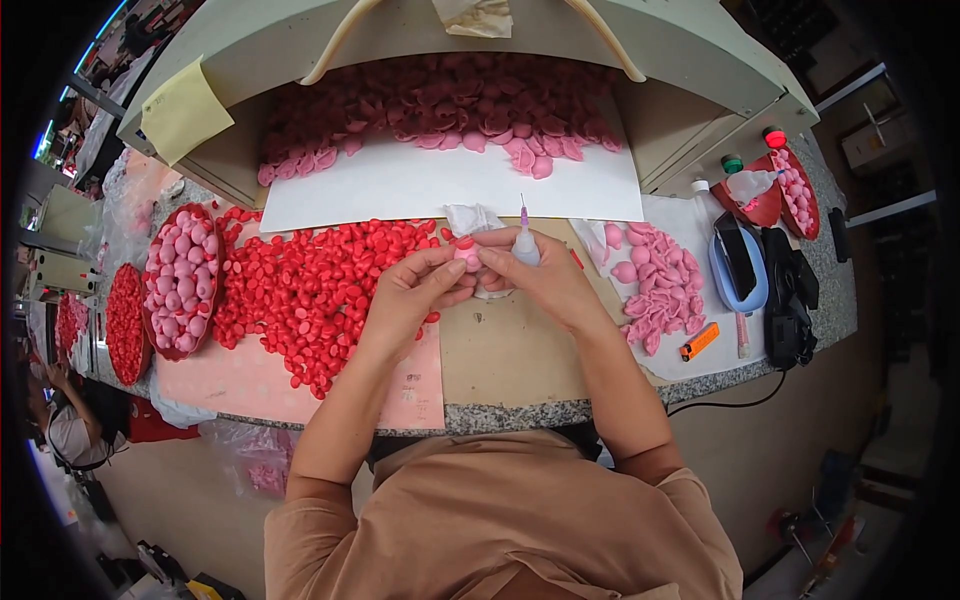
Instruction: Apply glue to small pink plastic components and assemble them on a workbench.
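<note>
In front of me, my left hand (415, 285) pinches a small rounded pink piece with a red cap (466, 254) between thumb and fingers. My right hand (545, 282) meets it from the other side, its fingertips at the same piece. A squeeze bottle with a needle tip (526, 246) is tucked in the right hand, needle pointing up and away from me. Behind the hands lies a crumpled white tissue (472, 219). Loose red caps (330, 290) spread close to my left hand. Pink shell-like pieces (665, 280) are heaped to the right of my right hand.
A box-like hood (690, 60) stands at the back, pink pieces (450, 105) piled inside on white paper. At left are a red tray of pink balls (183, 280) and a tray of red caps (126, 325). An orange lighter (699, 342) and blue container (740, 262) lie right.
</note>
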A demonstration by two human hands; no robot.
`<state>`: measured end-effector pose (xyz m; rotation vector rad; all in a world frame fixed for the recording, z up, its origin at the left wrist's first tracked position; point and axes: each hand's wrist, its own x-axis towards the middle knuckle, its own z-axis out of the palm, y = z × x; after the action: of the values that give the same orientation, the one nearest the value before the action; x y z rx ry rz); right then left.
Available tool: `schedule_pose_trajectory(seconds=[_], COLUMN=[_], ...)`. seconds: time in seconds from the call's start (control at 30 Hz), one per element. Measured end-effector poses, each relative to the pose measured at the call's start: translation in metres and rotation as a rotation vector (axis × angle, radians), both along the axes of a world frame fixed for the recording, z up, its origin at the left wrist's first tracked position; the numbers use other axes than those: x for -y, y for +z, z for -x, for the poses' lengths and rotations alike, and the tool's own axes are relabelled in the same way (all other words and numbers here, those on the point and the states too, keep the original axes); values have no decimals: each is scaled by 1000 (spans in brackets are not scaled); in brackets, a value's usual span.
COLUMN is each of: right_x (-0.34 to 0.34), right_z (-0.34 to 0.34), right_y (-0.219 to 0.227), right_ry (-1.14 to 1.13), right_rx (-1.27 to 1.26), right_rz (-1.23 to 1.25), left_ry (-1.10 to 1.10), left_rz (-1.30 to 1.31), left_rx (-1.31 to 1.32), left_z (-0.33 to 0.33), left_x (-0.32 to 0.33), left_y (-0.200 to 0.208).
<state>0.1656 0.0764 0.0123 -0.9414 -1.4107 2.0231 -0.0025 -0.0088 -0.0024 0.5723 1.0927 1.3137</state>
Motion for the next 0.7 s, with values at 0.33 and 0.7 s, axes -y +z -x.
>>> schedule_pose_trajectory(seconds=[0.33, 0.7], right_x=[-1, -2], right_z=[1, 1], right_y=[-4, -4], right_ry=[4, 23], right_rx=[-64, -36], right_rz=[-66, -112], left_ry=[-7, -14], left_rz=[10, -26], left_rx=[-1, -30], left_z=[1, 3], left_x=[0, 1], left_y=[0, -2])
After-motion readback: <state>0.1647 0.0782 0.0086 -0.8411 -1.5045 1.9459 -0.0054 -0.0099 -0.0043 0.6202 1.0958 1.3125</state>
